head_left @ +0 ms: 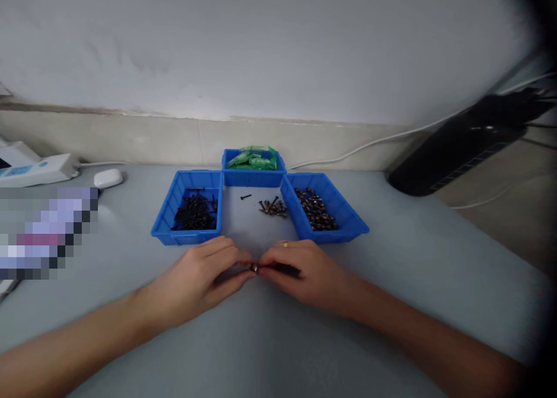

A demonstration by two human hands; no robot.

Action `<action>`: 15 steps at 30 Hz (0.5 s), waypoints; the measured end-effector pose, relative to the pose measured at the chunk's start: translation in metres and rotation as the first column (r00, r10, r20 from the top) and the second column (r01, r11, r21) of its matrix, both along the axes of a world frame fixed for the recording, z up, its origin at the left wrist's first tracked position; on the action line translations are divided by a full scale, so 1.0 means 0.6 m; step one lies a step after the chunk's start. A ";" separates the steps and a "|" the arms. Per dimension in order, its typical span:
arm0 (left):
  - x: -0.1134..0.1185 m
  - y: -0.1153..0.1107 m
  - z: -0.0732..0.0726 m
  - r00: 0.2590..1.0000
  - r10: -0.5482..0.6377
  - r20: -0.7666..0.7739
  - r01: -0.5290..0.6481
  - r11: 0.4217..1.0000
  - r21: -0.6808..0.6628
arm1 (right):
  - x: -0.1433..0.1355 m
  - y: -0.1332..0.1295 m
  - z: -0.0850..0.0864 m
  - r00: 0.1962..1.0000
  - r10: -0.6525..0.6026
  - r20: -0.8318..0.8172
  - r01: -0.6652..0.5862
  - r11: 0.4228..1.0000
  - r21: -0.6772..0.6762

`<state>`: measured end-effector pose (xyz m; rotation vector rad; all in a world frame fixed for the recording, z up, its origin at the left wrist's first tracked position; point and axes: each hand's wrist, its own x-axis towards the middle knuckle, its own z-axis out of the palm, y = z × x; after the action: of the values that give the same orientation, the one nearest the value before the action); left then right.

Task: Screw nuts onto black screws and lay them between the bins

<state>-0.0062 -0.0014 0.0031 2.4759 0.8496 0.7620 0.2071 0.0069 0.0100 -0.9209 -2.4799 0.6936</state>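
My left hand (pixel 213 273) and my right hand (pixel 302 270) meet at the middle of the grey table, fingertips pinched around a small metal piece (pixel 255 267); its exact shape is hard to make out. Just beyond my left hand is a blue bin (pixel 163 221) of dark screws (pixel 195 212). Beyond my right hand, another blue bin (pixel 348 215) holds small shiny metal parts (pixel 317 212). Between the bins lie a single dark screw (pixel 246 196) and a small pile of screws with metal parts on them (pixel 273 207).
A third blue bin (pixel 253 178) with green plastic packets (pixel 255 160) stands at the back. On the left are a white case (pixel 108 178), a power strip (pixel 47 169) and a pixelated object (pixel 43 230). A black object (pixel 456 143) and white cable (pixel 369 144) are right.
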 end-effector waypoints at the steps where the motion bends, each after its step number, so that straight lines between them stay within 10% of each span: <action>1: 0.001 -0.001 0.001 1.000 -0.029 0.002 0.029 1.000 0.001 | 0.000 0.000 -0.003 1.000 0.020 0.006 -0.020 1.000 0.002; 9: 0.001 -0.006 0.006 0.997 -0.071 -0.003 0.071 0.997 -0.006 | 0.000 0.002 -0.008 0.997 0.072 0.010 -0.073 0.995 0.072; 15: 0.001 -0.004 0.000 0.998 0.054 -0.035 -0.056 0.996 -0.067 | 0.002 -0.004 -0.006 0.998 0.059 -0.026 -0.045 0.922 0.384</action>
<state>-0.0056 -0.0040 0.0030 2.4202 0.9432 0.7001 0.2081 0.0047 0.0065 -0.6883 -2.4877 0.2194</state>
